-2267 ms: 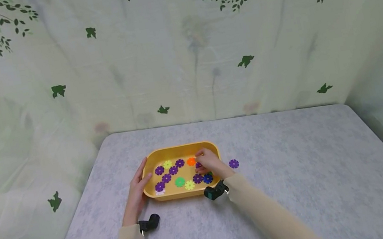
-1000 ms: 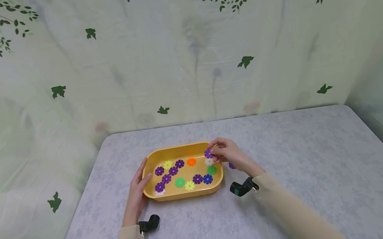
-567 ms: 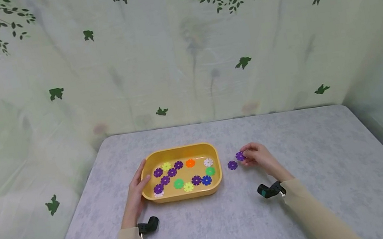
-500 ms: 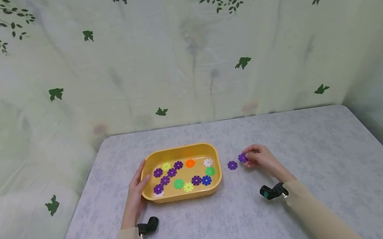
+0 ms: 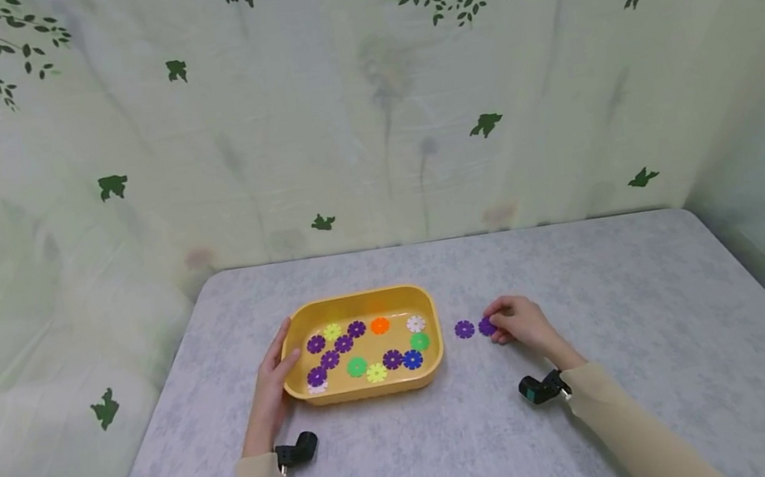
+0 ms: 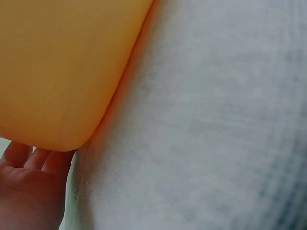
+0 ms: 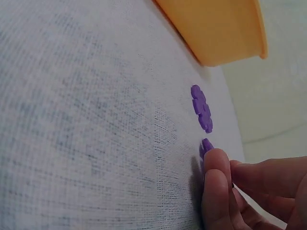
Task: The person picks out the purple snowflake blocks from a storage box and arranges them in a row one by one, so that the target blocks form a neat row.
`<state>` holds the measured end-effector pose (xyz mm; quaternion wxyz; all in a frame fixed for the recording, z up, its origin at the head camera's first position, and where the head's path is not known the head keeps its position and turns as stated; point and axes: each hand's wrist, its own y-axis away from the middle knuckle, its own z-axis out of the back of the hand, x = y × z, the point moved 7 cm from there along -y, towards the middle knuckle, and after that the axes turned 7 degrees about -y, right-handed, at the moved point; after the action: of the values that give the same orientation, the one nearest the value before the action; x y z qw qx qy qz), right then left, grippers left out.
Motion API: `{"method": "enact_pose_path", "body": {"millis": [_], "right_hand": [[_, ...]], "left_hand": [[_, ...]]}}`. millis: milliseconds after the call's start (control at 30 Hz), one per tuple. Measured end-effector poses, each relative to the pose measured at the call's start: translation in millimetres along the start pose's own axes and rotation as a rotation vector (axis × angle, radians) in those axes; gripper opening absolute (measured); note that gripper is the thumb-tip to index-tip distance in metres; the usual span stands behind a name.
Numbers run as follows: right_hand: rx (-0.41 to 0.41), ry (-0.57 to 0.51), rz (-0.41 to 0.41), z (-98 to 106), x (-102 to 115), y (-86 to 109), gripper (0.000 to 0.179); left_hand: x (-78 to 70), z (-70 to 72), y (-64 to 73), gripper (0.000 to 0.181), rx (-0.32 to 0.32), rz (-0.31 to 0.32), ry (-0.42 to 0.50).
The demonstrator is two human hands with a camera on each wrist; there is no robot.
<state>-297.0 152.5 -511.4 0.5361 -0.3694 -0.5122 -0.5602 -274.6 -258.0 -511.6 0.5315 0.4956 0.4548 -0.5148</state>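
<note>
Held disc (image 5: 485, 327), purple: apparently at the setting-down step, the next move calling for a flat, gentle release; pinched in the right hand (image 5: 524, 324), just beside a loose disc (image 5: 465, 330) right of the tray (image 5: 370, 391), whose left end the left hand (image 5: 270, 385) grips, tabletop (image 5: 609, 319) contact hard to confirm.

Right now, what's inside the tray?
Purple pieces, yellow ones, green ones, an orange one, a blue one and a white one. At the near left, a purple piece lies over a pale one, hiding part of it.
</note>
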Motion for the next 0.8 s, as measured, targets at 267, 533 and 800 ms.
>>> {"method": "enact_pose_path", "body": {"millis": [267,533,800], "right_hand": [[-0.016,-0.004,0.020,-5.5,16.8,-5.2,0.022],[0.136,-0.167,0.088,-45.7,58.6,-6.1,0.029],[0.356,-0.187,0.086,-104.2,83.8,-4.4,0.032]], "left_hand": [[0.8,0.2,0.4,0.056,-0.008,0.014,-0.008],[-0.1,0.5,0.8,0.057,-0.012,0.023,-0.006],[0.1,1.0,0.1,0.056,-0.018,0.016,-0.008]]}}
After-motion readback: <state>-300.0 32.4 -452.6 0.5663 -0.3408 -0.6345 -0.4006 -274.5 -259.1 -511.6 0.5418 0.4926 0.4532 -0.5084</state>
